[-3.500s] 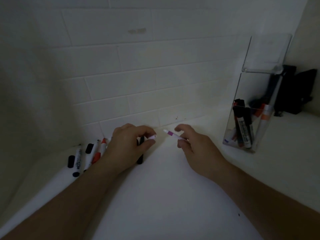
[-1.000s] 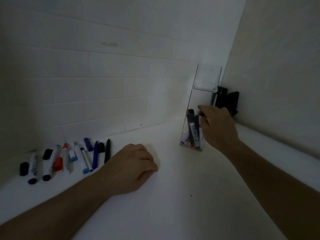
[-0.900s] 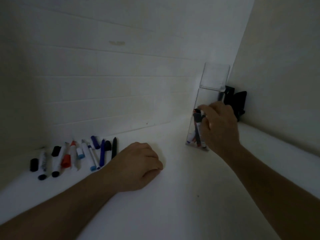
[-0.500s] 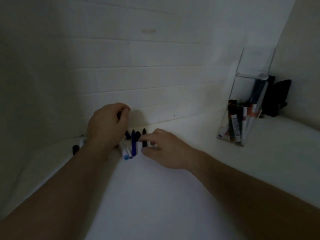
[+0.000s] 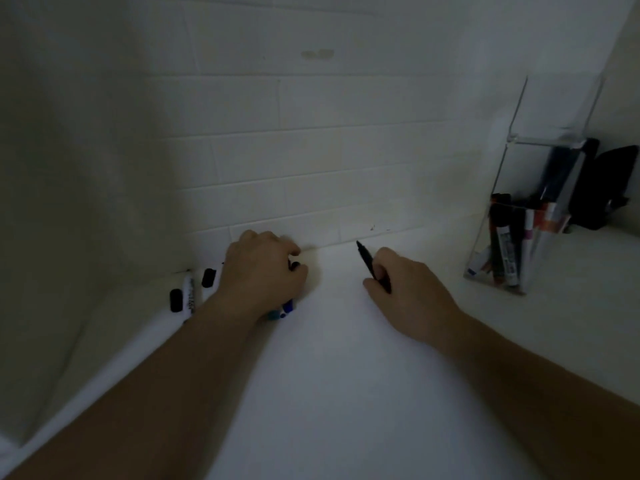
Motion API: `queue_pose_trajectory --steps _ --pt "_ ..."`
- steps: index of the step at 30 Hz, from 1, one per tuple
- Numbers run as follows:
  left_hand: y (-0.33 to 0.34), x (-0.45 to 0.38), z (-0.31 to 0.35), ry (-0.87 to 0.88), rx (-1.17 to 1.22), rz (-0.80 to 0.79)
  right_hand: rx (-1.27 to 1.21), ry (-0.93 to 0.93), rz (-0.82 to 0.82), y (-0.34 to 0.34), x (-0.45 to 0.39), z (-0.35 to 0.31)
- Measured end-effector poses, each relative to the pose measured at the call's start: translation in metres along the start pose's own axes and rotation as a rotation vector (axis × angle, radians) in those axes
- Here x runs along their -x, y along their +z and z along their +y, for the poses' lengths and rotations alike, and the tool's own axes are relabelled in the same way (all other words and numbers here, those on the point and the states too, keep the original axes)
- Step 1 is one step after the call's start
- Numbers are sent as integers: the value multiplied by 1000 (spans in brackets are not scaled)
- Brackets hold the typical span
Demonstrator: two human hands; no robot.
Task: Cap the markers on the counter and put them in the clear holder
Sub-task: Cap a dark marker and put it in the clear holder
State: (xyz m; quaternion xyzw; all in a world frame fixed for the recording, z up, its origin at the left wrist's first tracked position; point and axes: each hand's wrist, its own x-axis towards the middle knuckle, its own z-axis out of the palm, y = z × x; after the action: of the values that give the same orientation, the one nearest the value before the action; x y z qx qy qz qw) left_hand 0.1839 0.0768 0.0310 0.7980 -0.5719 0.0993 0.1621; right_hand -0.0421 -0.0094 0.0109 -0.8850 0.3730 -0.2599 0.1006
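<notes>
The right hand (image 5: 408,292) pinches a black pen (image 5: 372,266), its tip pointing up toward the back wall, while the left hand (image 5: 261,271) curls round a small black cap (image 5: 294,265) over the markers (image 5: 188,294) at the counter's (image 5: 346,375) back-left corner, the holder (image 5: 512,237) standing well apart at back right.

The marker (image 5: 372,268) lay in the right grip (image 5: 408,292). The loose markers (image 5: 188,294) lay on the table (image 5: 346,375) left of it, partly under the left grip (image 5: 263,275). The holder (image 5: 509,237) stood well to its right.
</notes>
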Motion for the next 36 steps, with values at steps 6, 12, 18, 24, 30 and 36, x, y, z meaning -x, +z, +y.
queue_pose_trajectory --steps 6,12,18,24,30,36 --pt "4 -3 6 -9 -128 -100 -76 -1 -21 -1 5 0" --pt "-2 -4 12 48 108 -24 -214 5 29 -3 4 3" --pt "-20 9 29 -50 727 133 -347 25 55 0 1 10" --pt "-12 10 30 -15 742 60 -244 -102 123 5 1 11" --pt "-11 8 29 -27 738 71 -217 -117 167 5 0 13" --pt "-10 9 33 -4 780 48 -201 -108 142 6 -1 13"
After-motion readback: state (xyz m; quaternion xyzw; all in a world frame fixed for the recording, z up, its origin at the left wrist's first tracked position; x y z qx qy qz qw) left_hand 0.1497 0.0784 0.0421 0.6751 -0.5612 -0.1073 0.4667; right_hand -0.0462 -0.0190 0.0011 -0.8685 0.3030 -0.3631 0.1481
